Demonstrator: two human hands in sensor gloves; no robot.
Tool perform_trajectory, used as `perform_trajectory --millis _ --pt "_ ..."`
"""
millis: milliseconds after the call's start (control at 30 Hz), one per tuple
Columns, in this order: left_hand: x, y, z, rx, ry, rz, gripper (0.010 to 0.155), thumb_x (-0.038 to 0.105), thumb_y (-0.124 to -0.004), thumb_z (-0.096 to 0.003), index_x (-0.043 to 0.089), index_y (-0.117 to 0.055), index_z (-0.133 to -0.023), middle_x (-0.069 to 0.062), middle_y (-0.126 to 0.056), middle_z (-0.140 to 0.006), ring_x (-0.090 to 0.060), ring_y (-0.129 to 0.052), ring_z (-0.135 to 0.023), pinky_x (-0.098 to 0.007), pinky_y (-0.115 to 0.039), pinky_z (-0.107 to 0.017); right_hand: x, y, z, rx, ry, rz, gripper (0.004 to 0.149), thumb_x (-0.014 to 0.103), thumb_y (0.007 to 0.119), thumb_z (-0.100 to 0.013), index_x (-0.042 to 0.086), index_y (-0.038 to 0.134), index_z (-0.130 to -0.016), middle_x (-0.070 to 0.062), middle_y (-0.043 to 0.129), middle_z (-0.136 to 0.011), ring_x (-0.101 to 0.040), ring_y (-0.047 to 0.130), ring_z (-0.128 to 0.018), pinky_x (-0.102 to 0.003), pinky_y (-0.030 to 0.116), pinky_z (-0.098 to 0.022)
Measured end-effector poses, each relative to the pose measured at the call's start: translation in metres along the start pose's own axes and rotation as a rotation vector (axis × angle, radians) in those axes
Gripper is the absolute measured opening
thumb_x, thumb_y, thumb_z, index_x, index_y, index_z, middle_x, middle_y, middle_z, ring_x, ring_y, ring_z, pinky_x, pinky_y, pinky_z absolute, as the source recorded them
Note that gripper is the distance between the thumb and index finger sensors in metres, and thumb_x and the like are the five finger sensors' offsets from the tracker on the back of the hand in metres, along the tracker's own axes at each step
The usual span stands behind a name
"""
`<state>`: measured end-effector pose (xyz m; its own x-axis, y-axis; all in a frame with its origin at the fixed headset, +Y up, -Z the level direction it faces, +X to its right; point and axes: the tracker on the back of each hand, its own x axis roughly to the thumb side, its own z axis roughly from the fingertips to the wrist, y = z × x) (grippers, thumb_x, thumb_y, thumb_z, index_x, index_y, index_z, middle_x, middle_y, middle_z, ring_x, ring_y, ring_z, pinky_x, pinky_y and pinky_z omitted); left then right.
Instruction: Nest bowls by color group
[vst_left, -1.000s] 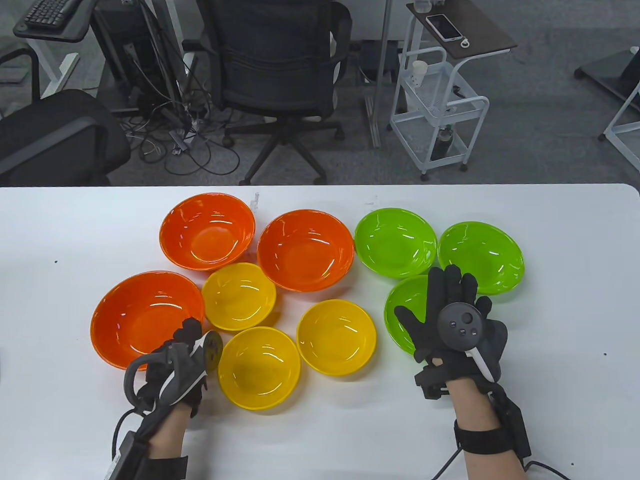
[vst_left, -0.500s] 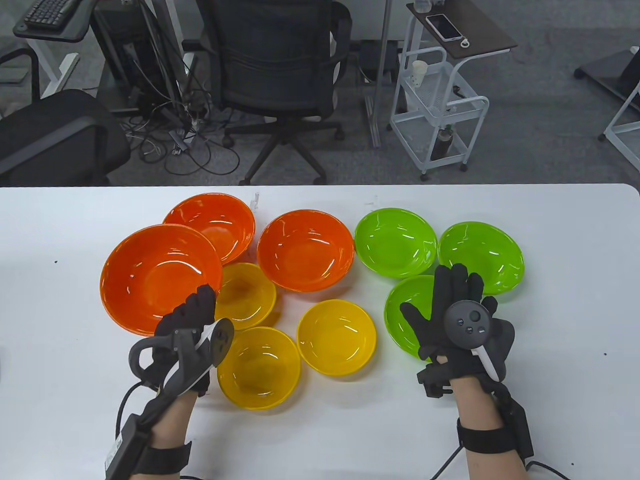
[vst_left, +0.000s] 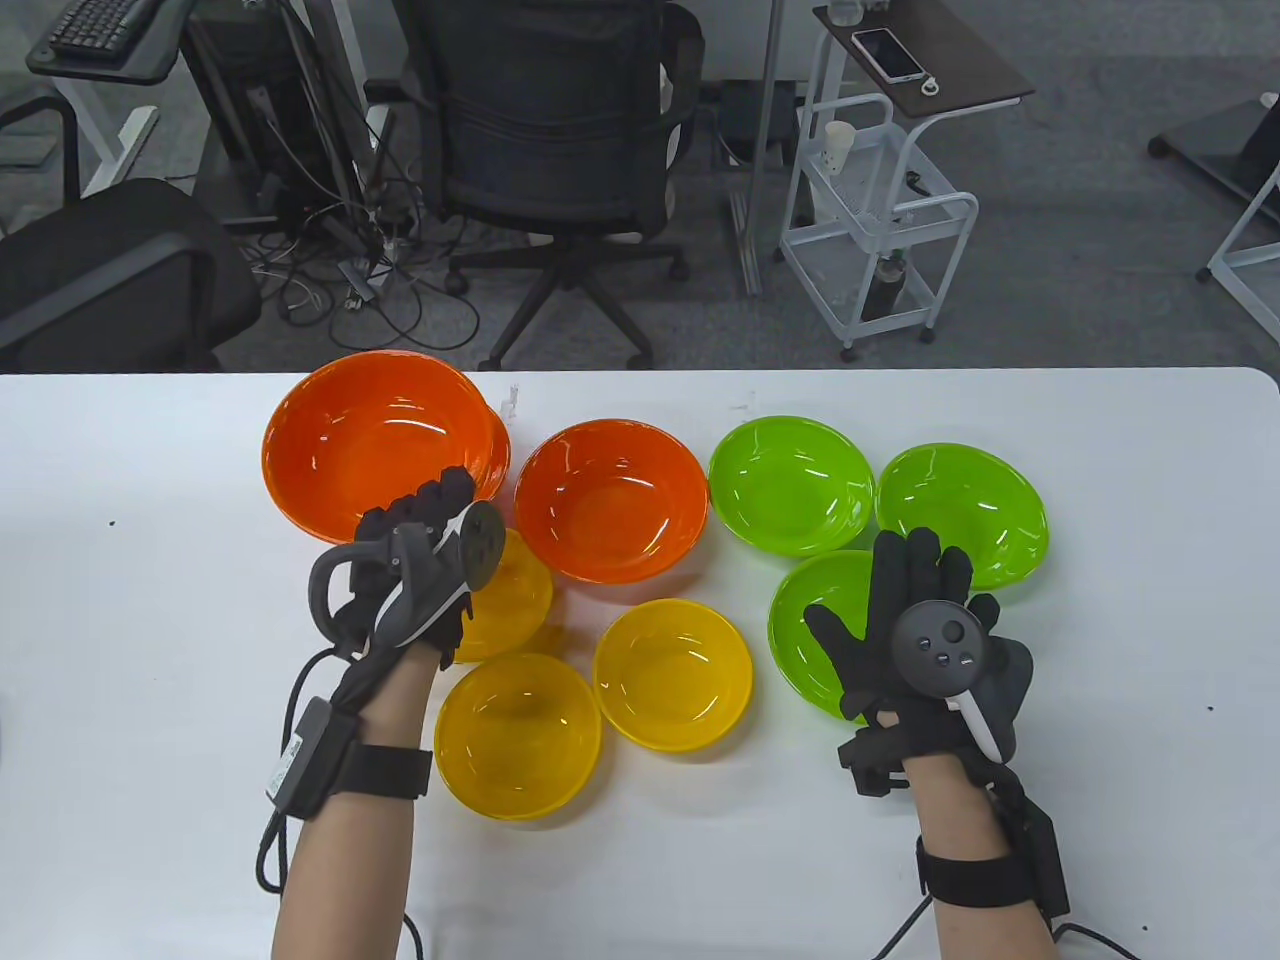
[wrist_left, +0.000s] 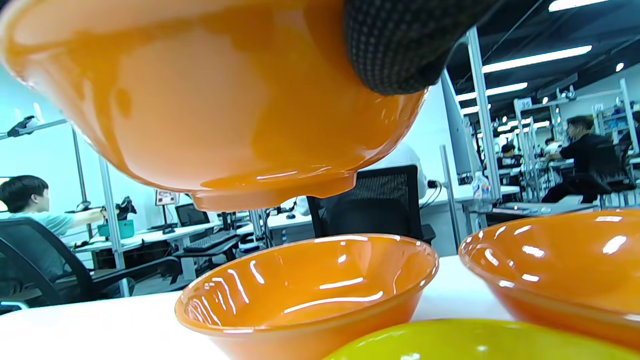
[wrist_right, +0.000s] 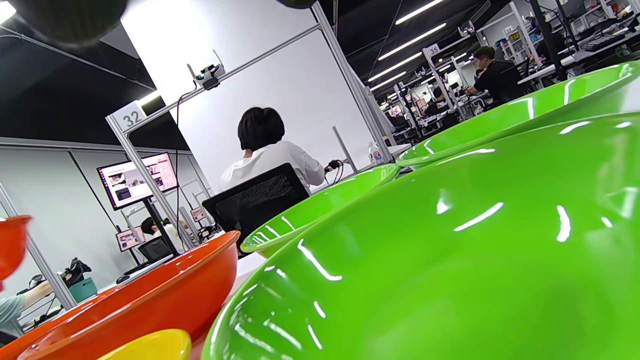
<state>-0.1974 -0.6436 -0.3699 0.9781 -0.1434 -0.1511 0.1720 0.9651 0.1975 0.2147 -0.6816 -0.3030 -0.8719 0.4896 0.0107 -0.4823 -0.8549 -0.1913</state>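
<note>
My left hand grips the raised orange bowl by its near rim, above another orange bowl on the desk. It looks light, stiff, slick. My right hand rests spread on a green bowl.

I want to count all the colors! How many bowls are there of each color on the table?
Orange bowls: 3 (one held up by the left hand over another, one beside them)
Yellow bowls: 3
Green bowls: 3
Total: 9
</note>
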Motion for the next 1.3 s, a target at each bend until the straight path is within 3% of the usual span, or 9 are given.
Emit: perform_trajectory --millis 267,400,1100,1300 --pt "0.001 -0.046 -0.030 -0.105 0.062 -0.016 0.052 0.031 -0.079 -0.0451 0.041 -0.076 -0.096 0.014 -0.097 -0.093 -0.012 -0.102 -0.087 -0.043 -0.078 -0.071 -0.001 -0.001 -0.001 0.003 0.010 -0.005 0.094 0.071 0.063 -0.039 0.017 0.028 -0.107 -0.015 0.018 -0.113 -0.056 0.015 -0.100 -0.074 0.011 -0.059" --pt "-0.002 -0.058 -0.036 -0.145 0.085 -0.009 0.052 0.032 -0.079 -0.0451 0.041 -0.076 -0.097 0.014 -0.097 -0.093 -0.012 -0.103 -0.087 -0.043 -0.077 -0.072 -0.003 0.000 -0.002 0.009 0.017 -0.008 0.094 0.071 0.063 -0.039 0.017 0.028 -0.107 -0.015 0.018 -0.113 -0.056 0.015 -0.100 -0.074 0.011 -0.059" --pt "0.010 -0.069 -0.043 -0.255 0.070 0.011 0.052 0.032 -0.077 -0.0465 0.041 -0.076 -0.097 0.013 -0.095 -0.097 -0.015 -0.098 -0.092 -0.046 -0.073 -0.074 -0.004 -0.001 -0.002 0.007 0.025 -0.015 0.093 0.070 0.063 -0.039 0.017 0.029 -0.107 -0.015 0.017 -0.113 -0.056 0.015 -0.100 -0.074 0.010 -0.059" --pt "0.010 -0.067 -0.041 -0.301 0.068 0.004 0.053 0.032 -0.074 -0.0491 0.038 -0.071 -0.102 0.007 -0.088 -0.103 -0.021 -0.091 -0.098 -0.048 -0.067 -0.077 -0.005 -0.001 -0.002 0.010 0.028 -0.015 0.094 0.070 0.063 -0.039 0.017 0.029 -0.107 -0.015 0.017 -0.113 -0.056 0.015 -0.100 -0.074 0.010 -0.058"
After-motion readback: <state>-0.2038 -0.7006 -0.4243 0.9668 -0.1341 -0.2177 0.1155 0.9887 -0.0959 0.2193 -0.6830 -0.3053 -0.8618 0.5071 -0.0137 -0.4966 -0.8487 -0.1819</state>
